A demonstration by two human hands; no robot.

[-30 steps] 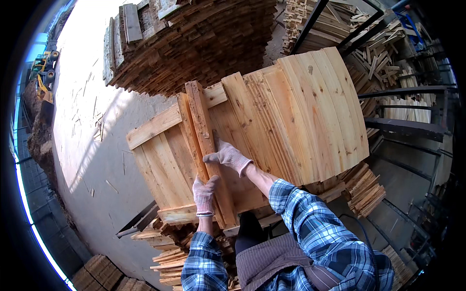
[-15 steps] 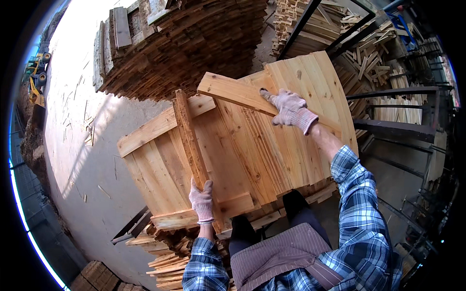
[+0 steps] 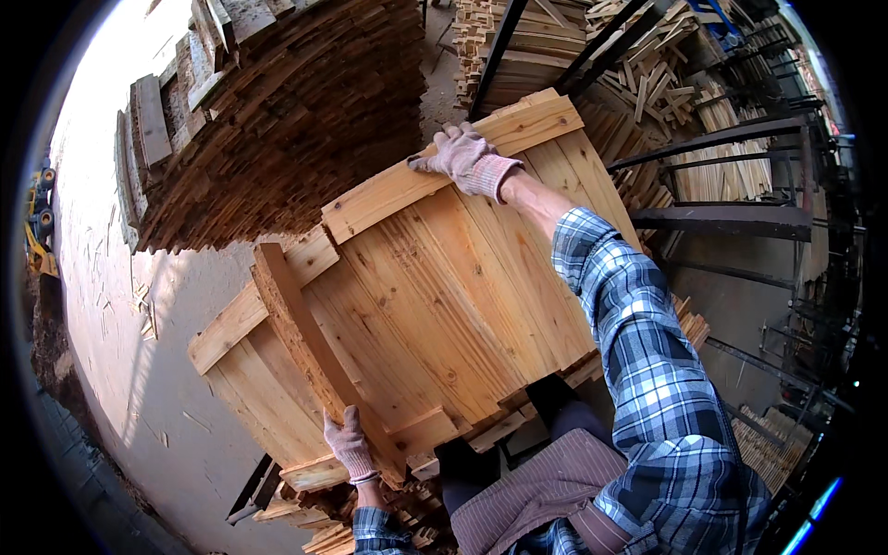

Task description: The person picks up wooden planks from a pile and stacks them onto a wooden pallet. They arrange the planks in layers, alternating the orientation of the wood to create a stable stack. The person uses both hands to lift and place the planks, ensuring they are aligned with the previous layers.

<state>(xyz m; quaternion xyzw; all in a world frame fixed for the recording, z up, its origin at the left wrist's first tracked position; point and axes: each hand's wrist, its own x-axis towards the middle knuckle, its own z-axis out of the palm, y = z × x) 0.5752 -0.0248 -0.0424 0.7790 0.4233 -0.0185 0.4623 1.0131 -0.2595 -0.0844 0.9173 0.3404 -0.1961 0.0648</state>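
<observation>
My right hand [image 3: 462, 162], in a pale knitted glove, grips a light wooden plank [image 3: 384, 205] across the far ends of a layer of boards [image 3: 453, 287] laid side by side. My left hand [image 3: 349, 447], gloved too, is closed on the near end of a rough-edged plank [image 3: 310, 338]. This plank runs away from me across the left part of the layer. Left of the far plank, a shorter strip [image 3: 227, 328] lies along the far edge. A short strip [image 3: 427, 430] rests at the near edge, right of my left hand.
Beyond the boards rises a large stack of rough timber [image 3: 277, 129]. Dark metal frames [image 3: 721, 219] stand at the right, with loose wood pieces [image 3: 657, 92] behind. More cut wood lies below my left hand. A yellow wheeled machine [image 3: 39, 222] shows far left.
My right hand has swung the light plank to the far edge and laid it along the board ends. The rough-edged plank remains in my left hand. The view has shifted right.
</observation>
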